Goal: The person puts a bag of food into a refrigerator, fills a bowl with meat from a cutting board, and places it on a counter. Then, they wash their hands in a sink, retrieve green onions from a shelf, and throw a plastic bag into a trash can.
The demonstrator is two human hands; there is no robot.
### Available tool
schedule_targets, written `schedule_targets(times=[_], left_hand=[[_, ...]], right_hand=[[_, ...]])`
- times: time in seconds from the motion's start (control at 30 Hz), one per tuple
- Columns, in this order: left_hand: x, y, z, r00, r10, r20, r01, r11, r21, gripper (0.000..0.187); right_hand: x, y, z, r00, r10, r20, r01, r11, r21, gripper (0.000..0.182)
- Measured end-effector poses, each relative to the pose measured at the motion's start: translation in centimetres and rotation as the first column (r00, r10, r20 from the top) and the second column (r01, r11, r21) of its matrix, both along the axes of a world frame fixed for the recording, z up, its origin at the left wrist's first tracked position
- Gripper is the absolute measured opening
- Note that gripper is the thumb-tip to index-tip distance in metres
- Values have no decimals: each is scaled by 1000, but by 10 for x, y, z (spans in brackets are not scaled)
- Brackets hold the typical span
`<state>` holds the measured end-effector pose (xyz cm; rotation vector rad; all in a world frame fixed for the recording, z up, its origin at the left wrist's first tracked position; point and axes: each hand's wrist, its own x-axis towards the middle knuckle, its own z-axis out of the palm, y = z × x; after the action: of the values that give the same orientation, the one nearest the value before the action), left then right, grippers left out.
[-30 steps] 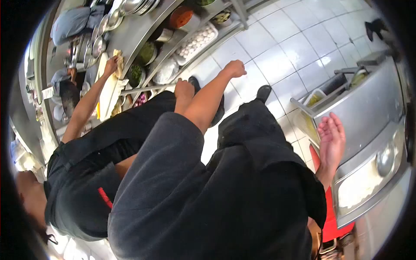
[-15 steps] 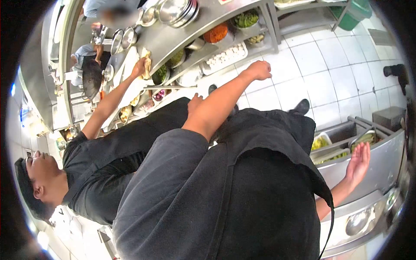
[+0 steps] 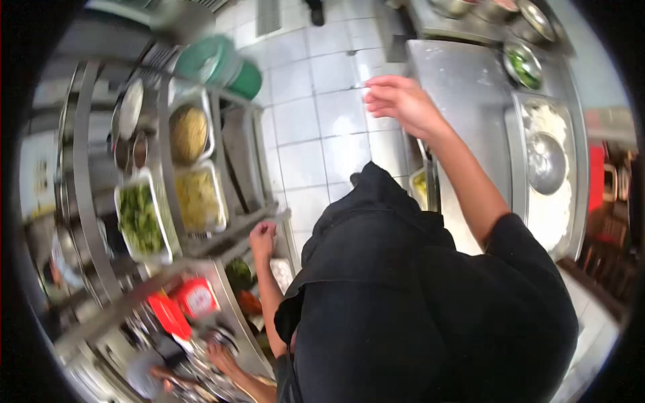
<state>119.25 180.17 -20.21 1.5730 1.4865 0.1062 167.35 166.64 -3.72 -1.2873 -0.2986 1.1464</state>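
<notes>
My left hand [image 3: 263,237] is raised beside the edge of the steel shelving on the left, its fingers curled in with nothing seen in them. Close to it are a white tray of pale yellow food [image 3: 200,197] and, lower down, a container of dark greens [image 3: 239,274]. My right hand [image 3: 402,106] is stretched forward over the tiled floor, fingers extended and holding nothing. To its right stands a steel counter [image 3: 463,87].
A white tray of chopped greens [image 3: 142,221] and a tray of noodle-like food [image 3: 190,134] sit on the shelving. Behind is a green bin [image 3: 243,79]. A red scale [image 3: 197,297] stands at lower left, near a co-worker's hand [image 3: 220,356]. A steel bowl [image 3: 545,162] lies in white powder.
The view has swung right, away from the co-worker standing close on the left. My right hand has come up and forward; my left hand is now lower, beside the shelving.
</notes>
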Motion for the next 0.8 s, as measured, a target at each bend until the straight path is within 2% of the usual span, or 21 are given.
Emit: schedule_targets(times=[0.1, 0.17, 0.2, 0.23, 0.27, 0.3, 0.43, 0.47, 0.5, 0.53, 0.57, 0.6, 0.63, 0.67, 0.7, 0.8], left_hand=[[29, 61, -28, 989, -88, 123, 91, 995, -26, 11], [67, 92, -15, 979, -189, 76, 187, 982, 37, 12], [87, 110, -15, 986, -144, 78, 147, 989, -32, 13], [112, 125, -11, 957, -235, 167, 230, 972, 54, 13], [137, 143, -4, 970, -225, 91, 225, 974, 9, 13], [165, 156, 11, 971, -203, 127, 206, 979, -8, 11], [276, 216, 51, 911, -346, 225, 338, 938, 77, 9], [308, 229, 59, 884, -393, 255, 385, 919, 83, 9], [341, 242, 68, 811, -519, 270, 492, 855, 167, 9], [376, 250, 76, 721, -638, 271, 593, 770, 235, 10], [409, 257, 83, 624, -758, 191, 690, 649, 321, 11], [444, 258, 97, 552, -817, 168, 742, 573, 348, 11], [467, 269, 84, 524, -818, 237, 762, 575, 299, 11], [494, 256, 106, 520, -834, 186, 787, 552, 275, 12], [517, 254, 108, 497, -844, 203, 809, 535, 244, 13], [553, 245, 97, 532, -826, 187, 815, 559, 149, 16]], right_hand=[[26, 36, 5, 999, -34, 7, 33, 996, 78, 26], [43, 55, 1, 996, -88, 13, 86, 991, 107, 24], [53, 64, 3, 993, -119, 7, 118, 985, 125, 23], [62, 73, 5, 989, -147, -1, 146, 979, 139, 22], [76, 82, 8, 986, -167, 9, 165, 979, 120, 22], [85, 90, 8, 982, -191, 0, 190, 978, 90, 22], [119, 114, 21, 935, -355, 20, 350, 929, 119, 24], [125, 115, 29, 913, -409, 12, 405, 908, 110, 22], [132, 116, 27, 889, -457, -9, 453, 878, 153, 21], [139, 113, 24, 859, -510, -39, 508, 842, 184, 19], [144, 106, 18, 835, -550, -4, 539, 818, 199, 21], [151, 98, 13, 825, -565, 11, 553, 811, 190, 23], [156, 94, 8, 810, -584, -63, 583, 786, 206, 23], [160, 91, 3, 786, -617, -48, 617, 775, 135, 26], [160, 86, 12, 775, -632, -32, 632, 772, 70, 28], [168, 76, -7, 771, -637, -14, 636, 771, -40, 29]])
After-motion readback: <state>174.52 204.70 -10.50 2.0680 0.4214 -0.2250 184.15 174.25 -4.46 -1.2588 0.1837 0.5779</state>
